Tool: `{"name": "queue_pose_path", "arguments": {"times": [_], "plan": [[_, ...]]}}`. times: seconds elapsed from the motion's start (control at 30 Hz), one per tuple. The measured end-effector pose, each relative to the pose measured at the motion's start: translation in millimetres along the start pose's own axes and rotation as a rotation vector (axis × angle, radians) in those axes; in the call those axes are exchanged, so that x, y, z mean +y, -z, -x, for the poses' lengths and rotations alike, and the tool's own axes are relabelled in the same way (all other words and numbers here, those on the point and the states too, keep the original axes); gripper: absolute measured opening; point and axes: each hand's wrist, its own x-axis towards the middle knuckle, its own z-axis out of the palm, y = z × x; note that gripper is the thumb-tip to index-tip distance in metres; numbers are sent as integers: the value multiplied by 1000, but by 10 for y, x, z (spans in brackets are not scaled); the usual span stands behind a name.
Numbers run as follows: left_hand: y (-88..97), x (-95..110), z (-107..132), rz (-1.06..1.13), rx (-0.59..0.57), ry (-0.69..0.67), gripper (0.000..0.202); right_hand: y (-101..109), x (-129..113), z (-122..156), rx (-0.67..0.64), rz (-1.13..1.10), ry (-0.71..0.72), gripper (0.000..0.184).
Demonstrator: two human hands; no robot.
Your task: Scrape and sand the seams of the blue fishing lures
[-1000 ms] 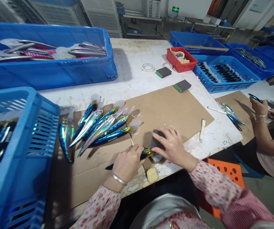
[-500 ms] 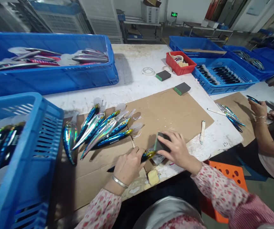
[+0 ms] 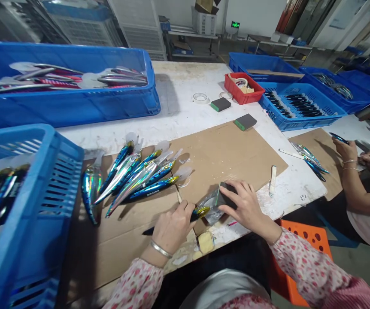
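My left hand (image 3: 174, 223) is closed round a fishing lure (image 3: 200, 212); its yellow end sticks out to the right and its dark end to the left. In my right hand (image 3: 244, 204) is a dark sanding sponge (image 3: 226, 193) with a green edge, gripped between thumb and fingers, just right of the lure and apart from it. Clear plastic (image 3: 211, 201) lies beneath, between the hands. Several shiny blue and silver lures (image 3: 143, 174) with clear lips are piled on the cardboard (image 3: 217, 150) beyond my left hand.
Blue crates of lures (image 3: 53, 159) (image 3: 154, 96) stand at left. Farther off are two more sanding sponges (image 3: 245, 122), tape rolls (image 3: 201, 98) and a red box (image 3: 246, 96). A white stick (image 3: 272, 181) lies right of my hand. A co-worker's hands (image 3: 347, 152) work at far right.
My right hand has moved a little to the right with the sanding sponge, away from the lure's yellow end. My left hand keeps hold of the lure in nearly the same place.
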Motion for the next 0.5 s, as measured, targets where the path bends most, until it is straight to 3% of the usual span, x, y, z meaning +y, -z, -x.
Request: {"name": "queue_pose_path", "arguments": {"times": [0.17,0.37,0.5], "plan": [[-10,-4,11,-37,7,2,20,-52,-118,-153,-27,-9,57,48],[-28,-8,7,-17,1,-3,23,24,-10,28,0,14,10,44],[-90,-35,-19,-15,21,3,23,-84,-227,-255,-63,-11,65,48]]}}
